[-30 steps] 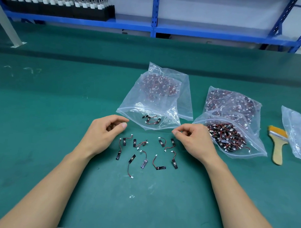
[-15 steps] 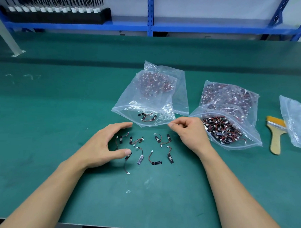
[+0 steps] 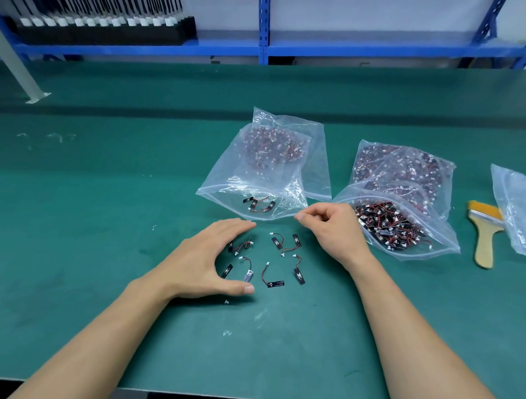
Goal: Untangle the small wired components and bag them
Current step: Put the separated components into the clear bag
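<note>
Head view: a green bench mat with both bare forearms reaching in over it.
Left hand: open, with fingers stretched and thumb spread into a wide C. It cups the left part of the loose parts and grips none of them.
Right hand: fingers curled, with thumb and forefinger pinching the near right corner of the bag mouth.
Small black wired components with red leads and white plugs: scattered singly on the mat between the two hands. Some lie inside the left hand's curve.
Clear plastic zip bag: just beyond both hands, mouth towards them, with a few components lying inside its lip.
Fuller clear bag of tangled components: touching the right hand's outer side.
Wooden-handled yellow-bristled brush: well right of the right hand.
</note>
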Demonstrator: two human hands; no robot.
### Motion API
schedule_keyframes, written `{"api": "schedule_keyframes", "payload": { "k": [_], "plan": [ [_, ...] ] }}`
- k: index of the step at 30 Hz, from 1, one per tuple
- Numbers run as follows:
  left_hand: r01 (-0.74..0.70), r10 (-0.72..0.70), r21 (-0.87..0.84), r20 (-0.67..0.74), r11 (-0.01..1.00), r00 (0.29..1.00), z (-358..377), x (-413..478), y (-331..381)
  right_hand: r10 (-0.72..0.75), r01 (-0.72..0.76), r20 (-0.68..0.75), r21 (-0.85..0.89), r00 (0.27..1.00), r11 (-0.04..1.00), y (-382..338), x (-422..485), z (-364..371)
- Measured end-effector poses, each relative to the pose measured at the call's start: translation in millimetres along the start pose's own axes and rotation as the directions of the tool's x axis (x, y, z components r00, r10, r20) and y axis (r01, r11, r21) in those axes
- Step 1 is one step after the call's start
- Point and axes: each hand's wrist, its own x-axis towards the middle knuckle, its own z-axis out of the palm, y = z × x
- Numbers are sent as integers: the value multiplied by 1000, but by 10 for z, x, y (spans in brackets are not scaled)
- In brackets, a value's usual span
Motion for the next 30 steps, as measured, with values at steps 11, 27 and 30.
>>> {"api": "schedule_keyframes", "payload": {
  "k": [11, 27, 30],
  "plan": [
    [-199, 199, 58, -1, 978, 980, 510, 582, 634, -24, 27, -46, 57, 999, 998, -44, -5, 10],
    [-218, 213, 120, 49, 969, 976, 149, 404, 182, -16, 19, -64, 48, 998, 999, -3, 16, -10],
    [-293, 279, 315, 89, 903, 956, 222, 490, 261, -20, 22, -56, 39, 998, 999, 6, 13, 4]
  ]
}}
